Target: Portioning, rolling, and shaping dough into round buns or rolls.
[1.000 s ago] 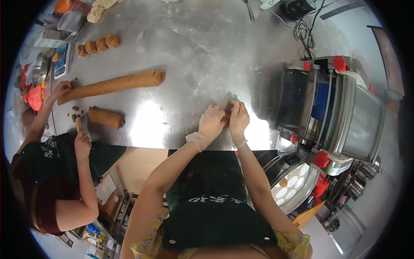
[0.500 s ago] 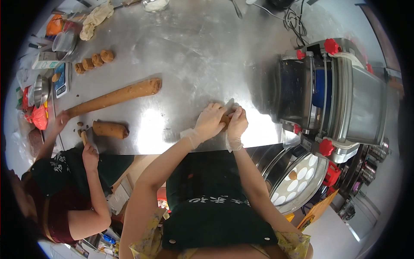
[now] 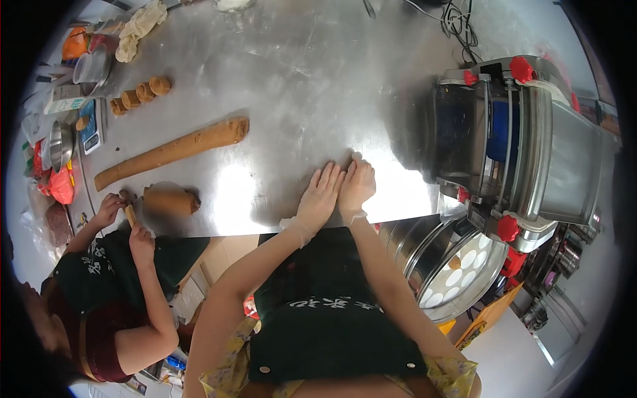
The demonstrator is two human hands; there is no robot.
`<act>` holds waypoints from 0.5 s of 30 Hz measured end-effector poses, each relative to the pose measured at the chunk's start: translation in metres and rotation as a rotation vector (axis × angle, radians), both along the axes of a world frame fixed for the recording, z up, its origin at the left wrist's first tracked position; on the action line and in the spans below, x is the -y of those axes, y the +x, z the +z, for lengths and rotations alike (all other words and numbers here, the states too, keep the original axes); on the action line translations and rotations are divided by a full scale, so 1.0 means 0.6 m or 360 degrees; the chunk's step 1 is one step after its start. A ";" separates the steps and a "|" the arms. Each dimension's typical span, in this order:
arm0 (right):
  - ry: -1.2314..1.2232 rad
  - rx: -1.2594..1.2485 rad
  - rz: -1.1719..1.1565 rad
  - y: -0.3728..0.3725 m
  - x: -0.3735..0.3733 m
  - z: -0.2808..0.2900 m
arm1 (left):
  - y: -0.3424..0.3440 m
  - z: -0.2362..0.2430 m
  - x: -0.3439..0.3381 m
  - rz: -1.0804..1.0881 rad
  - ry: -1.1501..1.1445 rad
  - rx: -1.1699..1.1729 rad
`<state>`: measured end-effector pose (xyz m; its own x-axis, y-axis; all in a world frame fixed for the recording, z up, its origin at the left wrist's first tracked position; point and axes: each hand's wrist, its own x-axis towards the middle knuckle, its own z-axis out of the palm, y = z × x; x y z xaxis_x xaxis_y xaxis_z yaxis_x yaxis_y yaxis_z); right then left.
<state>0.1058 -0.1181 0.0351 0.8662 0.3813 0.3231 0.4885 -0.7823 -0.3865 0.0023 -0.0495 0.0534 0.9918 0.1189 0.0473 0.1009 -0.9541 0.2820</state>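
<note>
My left hand [image 3: 318, 199], in a clear glove, lies on the steel tabletop [image 3: 295, 79] with fingers stretched forward and angled toward the right. My right hand [image 3: 357, 189], also gloved, is beside it with fingers bent over, their tips at a small grey-brown shape partly hidden by them; what lies under both hands is hidden. Left of my hands are a long brown dough log [image 3: 172, 151], a short thick dough log [image 3: 171, 200] and several dough pieces [image 3: 144, 93] in a row.
At left a co-worker's hands [image 3: 141, 242] work with a wooden tool [image 3: 131, 214] by small dark pieces. Beyond are a scale [image 3: 91, 132], steel bowls [image 3: 61, 149] and a cloth [image 3: 136, 33]. At right stand a red-knobbed steel machine [image 3: 544, 166], cables [image 3: 458, 33] and a round tray [image 3: 443, 302].
My hands have gone from gripping a brown piece to lying more extended over it, hiding it. The co-worker's left hand has moved right from the long log toward the wooden tool.
</note>
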 end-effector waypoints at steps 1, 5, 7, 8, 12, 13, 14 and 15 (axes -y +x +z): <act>0.0000 0.0004 0.0011 0.001 0.002 -0.002 | 0.008 0.000 0.001 0.0054 0.0029 -0.0084; 0.0019 -0.0296 0.0043 0.006 0.022 0.002 | 0.007 0.003 0.005 0.0115 -0.0031 0.0032; 0.0125 -0.0402 0.0105 0.000 0.040 0.021 | -0.013 0.004 0.023 0.0430 -0.0557 0.0204; 0.0150 -0.0727 -0.0053 -0.005 0.047 0.029 | -0.021 0.003 0.037 0.0453 -0.0559 0.0208; 0.0340 -0.1139 -0.0356 -0.035 0.057 0.044 | -0.009 -0.008 0.080 0.0776 -0.0969 0.0293; 0.0452 -0.1380 -0.0503 -0.038 0.055 0.052 | -0.005 -0.011 0.082 0.0868 -0.0891 0.0436; 0.0474 -0.1325 -0.0389 -0.040 0.066 0.022 | -0.009 -0.014 0.078 0.0876 -0.0946 0.0359; 0.0458 -0.1332 -0.0364 -0.032 0.056 0.031 | -0.011 -0.019 0.077 0.0906 -0.0945 0.0363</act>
